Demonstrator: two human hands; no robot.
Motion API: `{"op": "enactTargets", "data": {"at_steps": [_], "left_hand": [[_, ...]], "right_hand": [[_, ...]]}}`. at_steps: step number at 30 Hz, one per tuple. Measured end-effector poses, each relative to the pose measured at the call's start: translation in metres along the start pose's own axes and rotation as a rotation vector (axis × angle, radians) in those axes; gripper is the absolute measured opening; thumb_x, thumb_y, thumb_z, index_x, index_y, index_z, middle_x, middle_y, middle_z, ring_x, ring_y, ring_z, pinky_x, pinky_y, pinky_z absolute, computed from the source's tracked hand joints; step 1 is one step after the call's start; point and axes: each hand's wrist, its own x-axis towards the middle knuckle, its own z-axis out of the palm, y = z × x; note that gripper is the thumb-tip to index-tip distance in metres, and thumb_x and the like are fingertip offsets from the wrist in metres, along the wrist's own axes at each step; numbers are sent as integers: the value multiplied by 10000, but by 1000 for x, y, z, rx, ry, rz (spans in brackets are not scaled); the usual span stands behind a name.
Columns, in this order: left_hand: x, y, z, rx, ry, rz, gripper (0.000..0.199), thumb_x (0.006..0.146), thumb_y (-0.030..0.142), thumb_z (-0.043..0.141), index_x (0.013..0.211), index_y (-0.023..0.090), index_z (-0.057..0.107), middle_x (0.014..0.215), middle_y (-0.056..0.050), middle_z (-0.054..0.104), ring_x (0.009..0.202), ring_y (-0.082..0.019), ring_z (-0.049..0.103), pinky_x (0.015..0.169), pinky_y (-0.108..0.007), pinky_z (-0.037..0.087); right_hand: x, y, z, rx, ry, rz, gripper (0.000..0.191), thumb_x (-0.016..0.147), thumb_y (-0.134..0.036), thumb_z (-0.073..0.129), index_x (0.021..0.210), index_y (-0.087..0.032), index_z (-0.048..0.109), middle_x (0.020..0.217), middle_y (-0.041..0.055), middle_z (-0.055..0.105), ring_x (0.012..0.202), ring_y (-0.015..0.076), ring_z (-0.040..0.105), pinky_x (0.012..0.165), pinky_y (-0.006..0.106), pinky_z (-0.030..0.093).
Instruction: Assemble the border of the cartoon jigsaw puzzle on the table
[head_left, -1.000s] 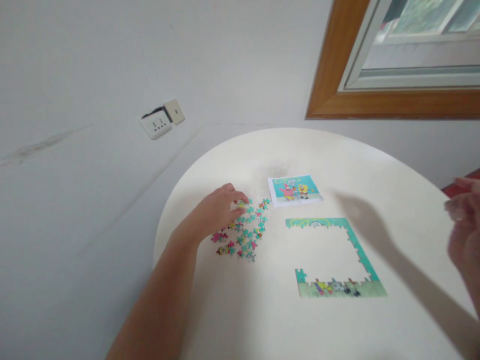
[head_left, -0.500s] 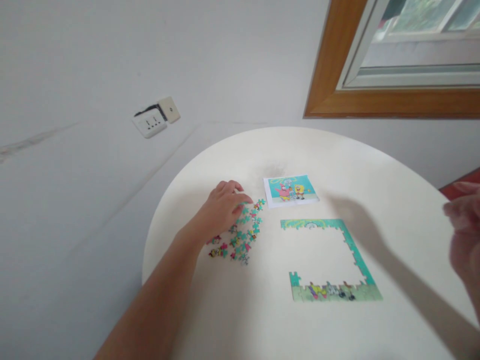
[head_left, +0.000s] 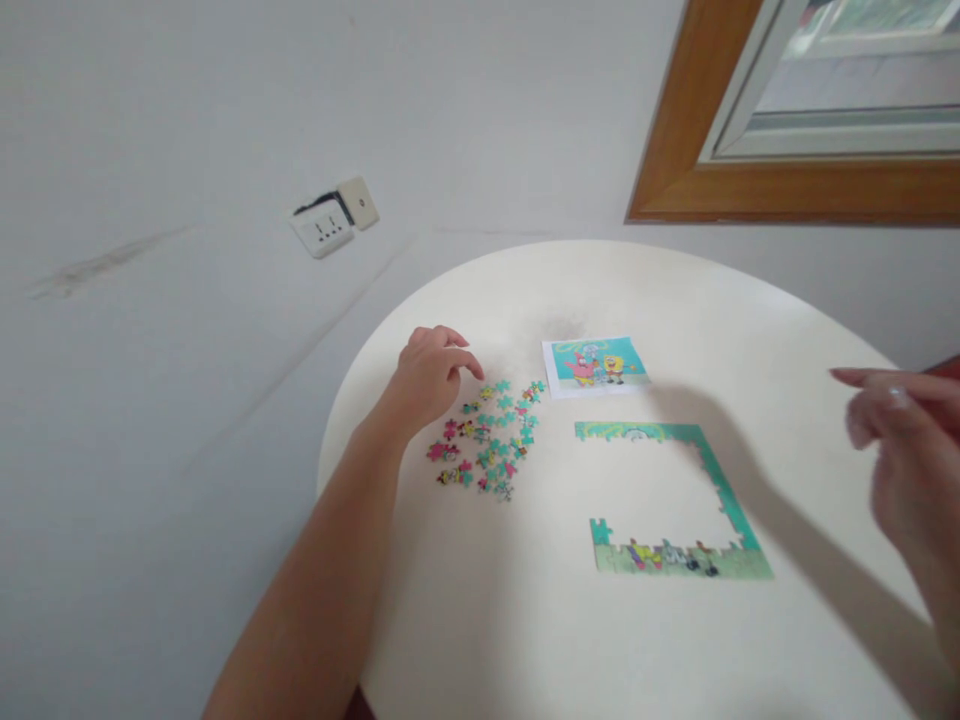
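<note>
My left hand (head_left: 433,375) hovers at the upper left of a scatter of loose jigsaw pieces (head_left: 491,425), its fingers bent and apart with nothing seen in them. The pieces are mostly turquoise, with some pink and yellow ones. Right of them lies a partly joined jigsaw border (head_left: 731,500), with top, right and bottom sides linked and a gap on the left. Behind it is a printed cartoon picture (head_left: 600,365) on white paper. Over the table's right side, my right hand (head_left: 900,420) is raised, index finger stretched out and other fingers curled; no piece shows in it.
Everything lies on a round white table (head_left: 480,620) that stands against a pale wall. A wall socket (head_left: 324,228) is at the upper left. A wooden window frame (head_left: 675,150) is at the upper right.
My left hand has drawn back up and left off the pieces, uncovering more of them. My right hand has come further into view from the right, its index finger now extended. The view has shifted slightly.
</note>
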Motion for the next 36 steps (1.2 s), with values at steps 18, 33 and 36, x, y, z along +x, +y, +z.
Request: {"op": "enactTargets", "data": {"at_steps": [18,33,36], "left_hand": [[0,2,2,-79,79,32,334,808,28,478,841,214,754,1046,-77,617,1077,-251,537,1034,-462,392],[-1,10,-2,-119,156,64,321,830,43,481,908,216,739,1054,-67,617,1057,-236,521,1012,-441,401],[-2,9,-3,-111,183,43,320,837,46,483,905,222,742,1052,-64,619,1073,-239,525,1032,-454,398]], "right_hand": [[-14,13,10,-208,-542,-354,153,887,-392,645,906,-305,768,804,3,728,649,173,631,569,294,449],[-18,19,13,-267,-725,-368,139,939,-323,609,978,-275,734,875,22,706,777,166,647,641,269,472],[-19,20,13,-260,-742,-379,153,941,-327,605,999,-272,736,900,32,710,799,175,643,658,279,481]]}}
